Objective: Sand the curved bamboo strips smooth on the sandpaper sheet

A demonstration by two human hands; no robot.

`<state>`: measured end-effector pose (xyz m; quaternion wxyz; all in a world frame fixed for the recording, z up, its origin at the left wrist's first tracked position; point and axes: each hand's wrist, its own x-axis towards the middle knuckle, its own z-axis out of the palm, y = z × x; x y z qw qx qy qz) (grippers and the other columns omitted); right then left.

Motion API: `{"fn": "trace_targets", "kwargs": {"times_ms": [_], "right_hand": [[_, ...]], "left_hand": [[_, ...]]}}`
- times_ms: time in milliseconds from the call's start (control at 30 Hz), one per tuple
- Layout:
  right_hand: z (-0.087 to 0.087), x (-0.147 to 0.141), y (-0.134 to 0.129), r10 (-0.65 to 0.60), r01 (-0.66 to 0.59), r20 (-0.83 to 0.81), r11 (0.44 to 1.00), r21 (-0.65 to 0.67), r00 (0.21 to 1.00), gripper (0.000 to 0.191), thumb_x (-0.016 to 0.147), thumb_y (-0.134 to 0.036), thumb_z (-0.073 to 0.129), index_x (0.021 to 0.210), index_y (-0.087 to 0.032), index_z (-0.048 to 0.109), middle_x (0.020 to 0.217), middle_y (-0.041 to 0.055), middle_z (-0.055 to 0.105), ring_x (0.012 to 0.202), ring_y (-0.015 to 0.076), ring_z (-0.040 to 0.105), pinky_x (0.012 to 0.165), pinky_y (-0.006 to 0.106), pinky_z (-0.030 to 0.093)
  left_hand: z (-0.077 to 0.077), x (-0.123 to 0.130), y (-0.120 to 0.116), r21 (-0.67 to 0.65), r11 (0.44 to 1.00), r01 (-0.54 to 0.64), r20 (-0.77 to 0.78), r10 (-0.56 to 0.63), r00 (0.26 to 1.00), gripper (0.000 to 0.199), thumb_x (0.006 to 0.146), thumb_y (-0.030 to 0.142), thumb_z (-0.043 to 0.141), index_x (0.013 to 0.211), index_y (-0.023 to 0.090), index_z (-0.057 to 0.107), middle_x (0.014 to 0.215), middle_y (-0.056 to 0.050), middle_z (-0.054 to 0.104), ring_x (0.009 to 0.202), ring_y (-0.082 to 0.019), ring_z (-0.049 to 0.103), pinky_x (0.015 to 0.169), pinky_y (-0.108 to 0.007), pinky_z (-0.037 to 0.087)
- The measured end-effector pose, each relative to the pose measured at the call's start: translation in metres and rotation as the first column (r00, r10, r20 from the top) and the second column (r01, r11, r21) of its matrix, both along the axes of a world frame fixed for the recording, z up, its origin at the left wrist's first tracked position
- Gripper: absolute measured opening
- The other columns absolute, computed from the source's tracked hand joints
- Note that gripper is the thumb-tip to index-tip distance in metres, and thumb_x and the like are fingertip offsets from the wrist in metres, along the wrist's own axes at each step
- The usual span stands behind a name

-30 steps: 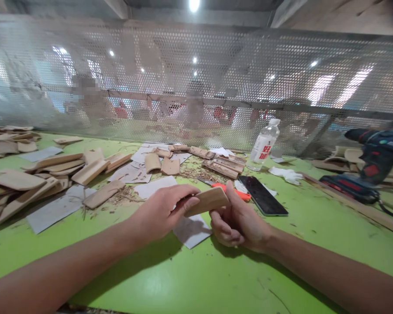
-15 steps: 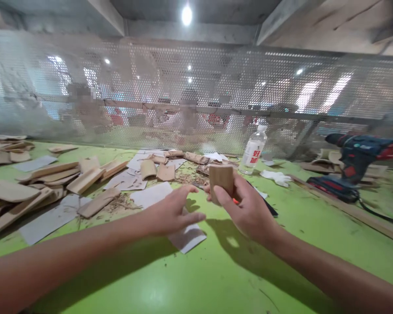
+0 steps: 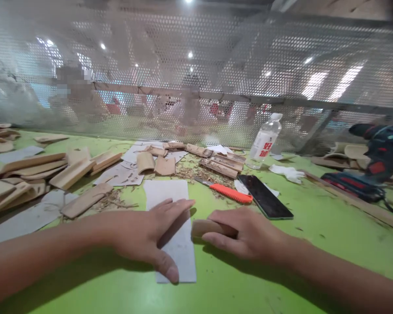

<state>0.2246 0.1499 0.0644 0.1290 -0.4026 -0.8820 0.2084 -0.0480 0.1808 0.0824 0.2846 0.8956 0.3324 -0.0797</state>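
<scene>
My left hand (image 3: 150, 233) lies with thumb and fingers spread over a white sheet of paper (image 3: 180, 261) on the green table, touching it at least at the thumb. To its right, my right hand (image 3: 245, 231) is closed around a short curved bamboo piece (image 3: 201, 227), holding it low beside the sheet's right edge. The far end of that piece is hidden in my palm. Just beyond my right hand lie an orange-handled knife (image 3: 231, 192) and a black phone (image 3: 265, 198).
Bamboo pieces (image 3: 75, 168) are heaped at the left, with more (image 3: 222, 168) among shavings at the back. A plastic bottle (image 3: 265, 141) and a crumpled white glove-like item (image 3: 287, 173) stand and lie at the right, near a cordless drill (image 3: 373, 157). A perforated metal screen (image 3: 170, 83) closes the back.
My right hand has lowered the bamboo piece from upright to nearly flat beside the paper. The sheet now lies straighter under my left hand. The view has tipped down, uncovering the knife and phone.
</scene>
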Motion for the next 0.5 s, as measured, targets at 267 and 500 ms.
{"fn": "trace_targets", "kwargs": {"times_ms": [267, 500], "right_hand": [[-0.004, -0.010, -0.008, 0.119, -0.136, 0.096, 0.972, 0.190, 0.988, 0.041, 0.106, -0.049, 0.043, 0.083, -0.019, 0.058, 0.070, -0.0010, 0.053, 0.061, 0.0130, 0.042, 0.060, 0.029, 0.025], [0.010, -0.014, -0.014, 0.103, -0.138, 0.280, 0.984, 0.110, 0.955, 0.042, 0.105, -0.049, 0.039, 0.080, -0.020, 0.055, 0.063, -0.0004, 0.053, 0.051, 0.0128, 0.033, 0.051, 0.029, 0.017]], "left_hand": [[-0.007, 0.008, -0.023, 0.091, 0.990, -0.106, -0.044, 0.110, 0.993, 0.112, 0.091, 0.078, 0.052, 0.164, 0.007, 0.005, 0.165, -0.020, -0.007, 0.153, -0.043, -0.003, 0.121, -0.063, 0.012], [-0.007, 0.003, -0.008, 0.075, 0.997, 0.029, -0.019, -0.028, 0.999, 0.110, 0.089, 0.073, 0.061, 0.164, 0.012, 0.010, 0.167, -0.017, 0.000, 0.155, -0.037, 0.000, 0.124, -0.054, 0.010]]}}
